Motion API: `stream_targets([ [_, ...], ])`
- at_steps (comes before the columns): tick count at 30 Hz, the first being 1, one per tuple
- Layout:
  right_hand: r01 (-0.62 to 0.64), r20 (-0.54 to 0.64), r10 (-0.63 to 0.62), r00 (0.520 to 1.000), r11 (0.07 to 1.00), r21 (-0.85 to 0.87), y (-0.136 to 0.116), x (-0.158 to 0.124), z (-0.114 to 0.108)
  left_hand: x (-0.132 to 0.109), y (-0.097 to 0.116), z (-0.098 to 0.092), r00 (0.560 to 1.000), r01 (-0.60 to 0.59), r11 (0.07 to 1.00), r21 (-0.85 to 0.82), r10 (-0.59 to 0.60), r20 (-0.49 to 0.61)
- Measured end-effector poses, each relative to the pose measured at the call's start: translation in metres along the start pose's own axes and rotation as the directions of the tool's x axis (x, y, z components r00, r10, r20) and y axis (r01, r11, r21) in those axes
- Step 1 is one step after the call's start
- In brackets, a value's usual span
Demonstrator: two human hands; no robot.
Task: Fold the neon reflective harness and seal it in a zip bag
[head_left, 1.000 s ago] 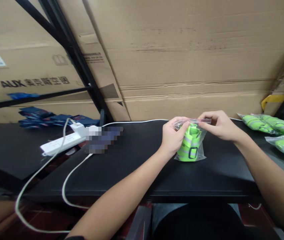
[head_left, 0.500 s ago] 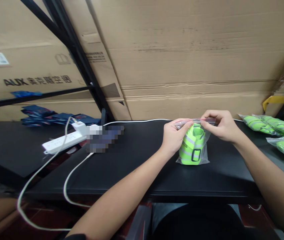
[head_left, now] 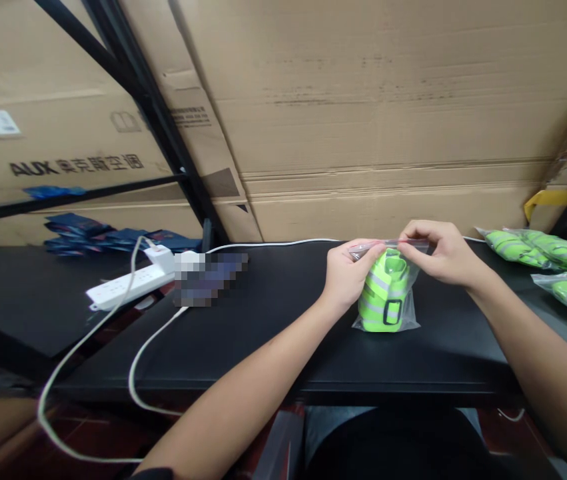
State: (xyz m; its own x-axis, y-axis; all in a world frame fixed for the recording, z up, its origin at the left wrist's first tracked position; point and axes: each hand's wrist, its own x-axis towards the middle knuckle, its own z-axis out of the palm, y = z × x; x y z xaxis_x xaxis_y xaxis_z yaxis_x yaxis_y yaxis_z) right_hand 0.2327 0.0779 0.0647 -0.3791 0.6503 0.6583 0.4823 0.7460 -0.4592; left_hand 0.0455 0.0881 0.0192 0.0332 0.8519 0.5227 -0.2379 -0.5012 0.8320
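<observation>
Two grips, left hand (head_left: 350, 275) and right hand (head_left: 444, 255), both clenched on the top edge of a clear plastic bag (head_left: 410, 313) holding a neon-green reflective vest (head_left: 386, 293); it stands on the black surface (head_left: 273, 353), right of centre.

The left forearm (head_left: 243, 373) and right forearm (head_left: 528, 340) are being extended forward from the near side, while the left hand (head_left: 348, 277) and right hand (head_left: 443, 255) are being held just apart, their fingers (head_left: 412, 231) being curled into pinches.

Neon-yellow vest (head_left: 386, 291), grey reflective stripes, black buckle (head_left: 392, 312).
</observation>
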Motion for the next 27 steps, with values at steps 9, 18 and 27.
stream_targets([
  [9, 0.064, 0.005, -0.064, 0.998, 0.996, -0.059, -0.0033, 0.0008, 0.0004, -0.0022, 0.0033, 0.0026, 0.999, -0.020, 1.000, -0.004, 0.021, 0.027],
  [18, 0.088, -0.014, -0.089, 0.996, 0.994, -0.069, -0.0052, 0.0017, 0.0021, -0.0025, 0.0049, 0.0065, 0.998, 0.007, 0.999, -0.048, -0.004, 0.066],
  [27, 0.061, 0.009, -0.061, 0.998, 0.997, -0.041, -0.0019, -0.0003, -0.0028, -0.0007, 0.0001, 0.0008, 0.998, -0.007, 0.999, -0.049, 0.010, 0.058],
])
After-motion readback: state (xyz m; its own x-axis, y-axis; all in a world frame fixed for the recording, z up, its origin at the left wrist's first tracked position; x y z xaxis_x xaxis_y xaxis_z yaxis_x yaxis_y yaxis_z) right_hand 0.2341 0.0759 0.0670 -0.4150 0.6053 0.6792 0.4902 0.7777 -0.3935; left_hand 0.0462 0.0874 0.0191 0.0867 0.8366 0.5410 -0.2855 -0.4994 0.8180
